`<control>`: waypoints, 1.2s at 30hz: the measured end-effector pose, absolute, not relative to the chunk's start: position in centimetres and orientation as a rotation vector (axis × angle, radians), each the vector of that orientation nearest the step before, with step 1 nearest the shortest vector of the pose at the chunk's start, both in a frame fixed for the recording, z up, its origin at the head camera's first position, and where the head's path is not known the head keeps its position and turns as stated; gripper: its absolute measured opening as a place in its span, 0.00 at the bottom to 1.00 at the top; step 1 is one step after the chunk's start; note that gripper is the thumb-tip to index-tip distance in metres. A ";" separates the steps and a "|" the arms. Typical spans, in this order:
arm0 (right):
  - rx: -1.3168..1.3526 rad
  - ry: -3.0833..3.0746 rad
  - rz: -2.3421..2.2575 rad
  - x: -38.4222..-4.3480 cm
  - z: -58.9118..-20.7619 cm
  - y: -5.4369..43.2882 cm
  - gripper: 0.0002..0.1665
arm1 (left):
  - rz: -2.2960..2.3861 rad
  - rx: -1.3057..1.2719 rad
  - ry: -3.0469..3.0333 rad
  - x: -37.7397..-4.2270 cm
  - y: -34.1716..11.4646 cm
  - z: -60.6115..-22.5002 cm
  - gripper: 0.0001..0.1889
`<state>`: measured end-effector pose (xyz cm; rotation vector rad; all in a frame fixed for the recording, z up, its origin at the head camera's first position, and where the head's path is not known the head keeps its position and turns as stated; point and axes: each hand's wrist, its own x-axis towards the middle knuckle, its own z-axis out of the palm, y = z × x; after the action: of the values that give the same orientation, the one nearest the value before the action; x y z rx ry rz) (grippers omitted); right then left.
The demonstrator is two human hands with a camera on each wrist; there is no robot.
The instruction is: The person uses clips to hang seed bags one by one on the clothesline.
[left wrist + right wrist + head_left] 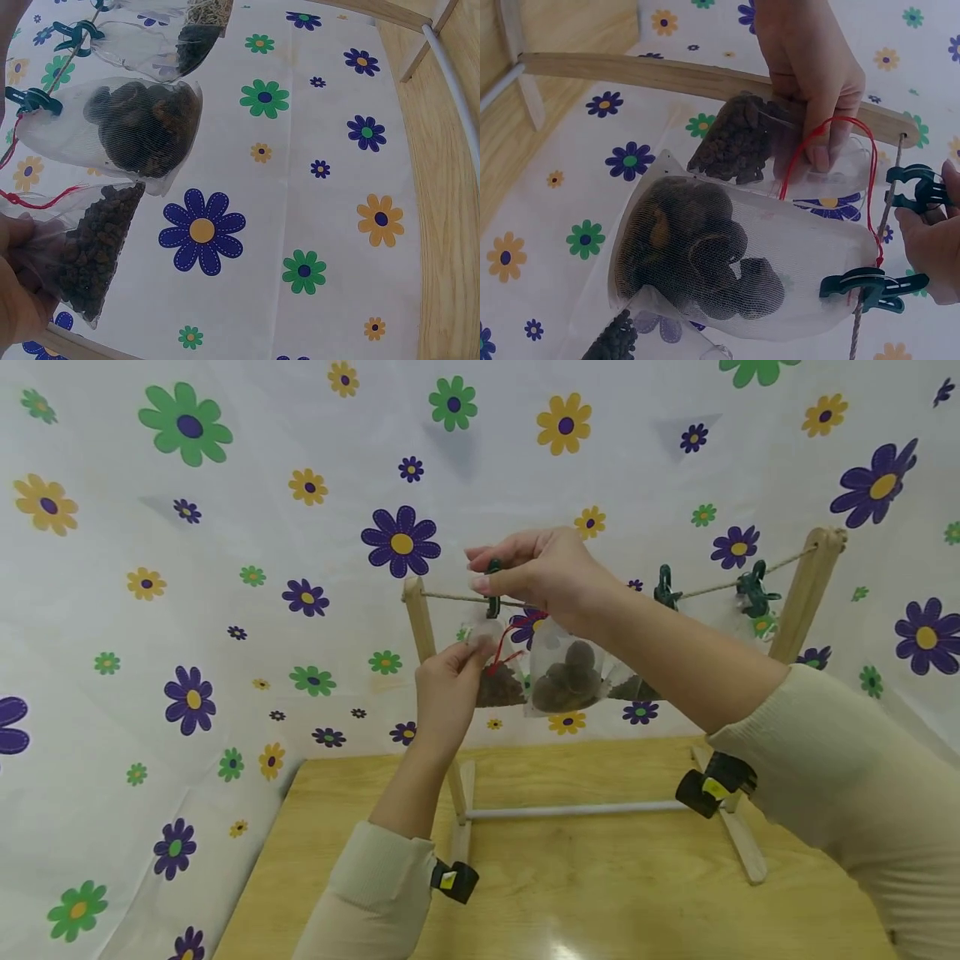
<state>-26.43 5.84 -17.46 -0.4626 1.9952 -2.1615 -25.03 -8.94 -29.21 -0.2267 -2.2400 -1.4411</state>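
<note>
My left hand (450, 693) pinches the upper part of a see-through drawstring bag (97, 247) filled with small dark chunks, just below the rope. With thumb and fingers my right hand (558, 572) grips a green clip (922, 187) whose jaws are at the rope, above that bag. Beside it hangs a white mesh drawstring bag (697, 247) of large, dark, rounded pieces, held to the rope by another green clip (870, 289). A red drawstring (870, 142) loops between the two bags.
The rope (708, 588) runs between two wooden posts (802, 593) joined low down by a white bar (577, 810). More green clips (756, 589) and bags hang towards the right. The frame stands on a wooden table (600, 877) before a flowered cloth (300, 410).
</note>
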 end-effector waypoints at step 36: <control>-0.595 2.318 -1.711 -27.4 -18.4 5.4 0.34 | -1.544 -0.269 -2.145 -25.3 -8.3 -29.8 0.12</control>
<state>-27.43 5.38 -18.40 -0.5946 2.3180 -1.7108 -25.28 -8.32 -29.76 -0.2691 -2.1445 -1.5436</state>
